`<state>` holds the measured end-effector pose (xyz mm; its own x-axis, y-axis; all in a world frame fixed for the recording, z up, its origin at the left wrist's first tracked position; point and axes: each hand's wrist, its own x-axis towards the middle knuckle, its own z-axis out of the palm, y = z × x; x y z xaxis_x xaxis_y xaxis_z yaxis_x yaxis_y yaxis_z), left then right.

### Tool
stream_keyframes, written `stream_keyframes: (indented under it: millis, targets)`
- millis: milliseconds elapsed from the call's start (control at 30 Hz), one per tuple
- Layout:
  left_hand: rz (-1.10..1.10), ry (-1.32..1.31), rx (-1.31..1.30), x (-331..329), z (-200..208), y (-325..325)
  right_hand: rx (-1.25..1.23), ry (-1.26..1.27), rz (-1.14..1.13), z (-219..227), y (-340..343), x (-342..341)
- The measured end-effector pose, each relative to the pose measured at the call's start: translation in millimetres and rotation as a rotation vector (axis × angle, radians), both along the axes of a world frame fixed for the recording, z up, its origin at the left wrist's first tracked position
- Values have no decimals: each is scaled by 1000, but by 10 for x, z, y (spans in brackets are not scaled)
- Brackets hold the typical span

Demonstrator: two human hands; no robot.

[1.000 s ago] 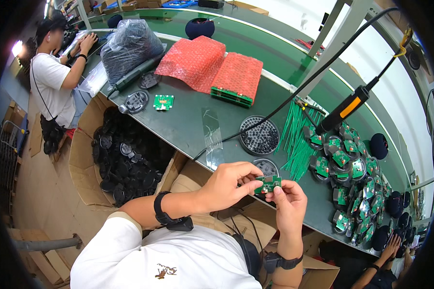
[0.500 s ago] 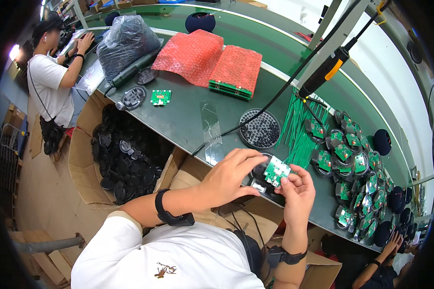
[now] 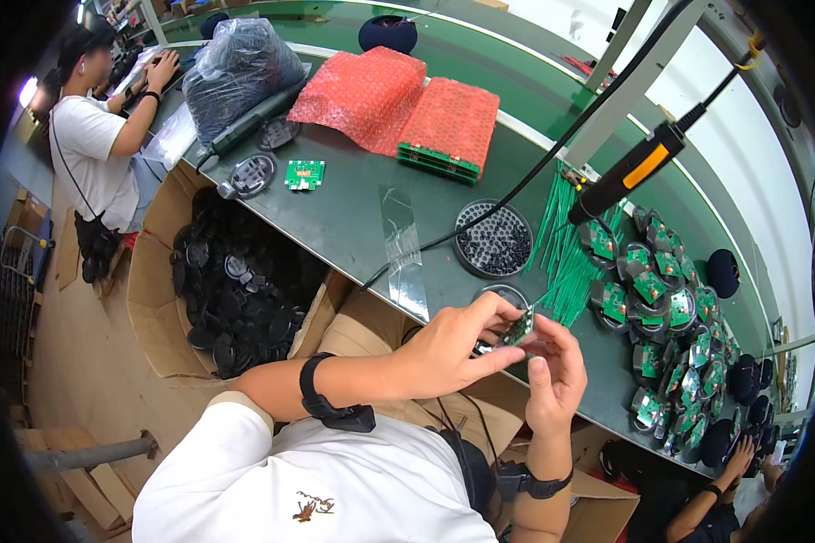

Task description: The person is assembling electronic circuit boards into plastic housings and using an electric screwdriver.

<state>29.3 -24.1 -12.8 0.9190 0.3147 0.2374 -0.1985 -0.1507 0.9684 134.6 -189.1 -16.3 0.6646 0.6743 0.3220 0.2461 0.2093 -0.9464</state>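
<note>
A small green circuit board (image 3: 517,328) is tilted nearly edge-on above the near edge of the bench. My left hand (image 3: 457,348) pinches it between thumb and fingers. Beside it, my right hand (image 3: 557,366) has its thumb apart from its bent fingers, whose tips are close to the board's right side; whether they touch it is hard to see. Just behind the hands, a round dark plastic housing (image 3: 507,293) shows in part, mostly covered by them. A round tray (image 3: 493,237) of small black parts lies farther back.
An electric screwdriver (image 3: 629,172) hangs over green wires (image 3: 566,258). Housings with boards (image 3: 647,285) are heaped at right. Red bubble wrap (image 3: 362,95) and another board (image 3: 304,175) lie at left. A carton (image 3: 154,321) holds black housings. Co-workers sit at both ends.
The board has turned from face-up to nearly edge-on and passed from my right hand's grip into my left hand's pinch. My right thumb has come off it. The hanging screwdriver has shifted in view.
</note>
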Motion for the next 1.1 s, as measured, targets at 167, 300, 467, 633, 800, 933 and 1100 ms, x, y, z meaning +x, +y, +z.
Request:
stream_keyframes:
  millis: [167, 300, 467, 633, 800, 933, 1100]
  targets:
    - [-8, 122, -28, -32, -5, 71, -74, -155, -219, 4, 21, 9]
    - [-19, 58, 134, -20, -29, 133, -100, 160, -191, -24, -10, 75]
    - [56, 21, 573, -74, -113, 274, -111, 228, -259, -89, 13, 333]
    - [86, -32, 605, -69, -193, 264, -260, 253, -177, -190, 132, 407]
    - [92, -54, 639, -60, -234, 288, -357, 146, -186, -206, 186, 349]
    - [63, -62, 705, -38, -253, 302, -500, -183, -259, -109, 176, 272]
    - [84, -59, 742, -12, -214, 339, -428, -655, -138, 112, 114, 251]
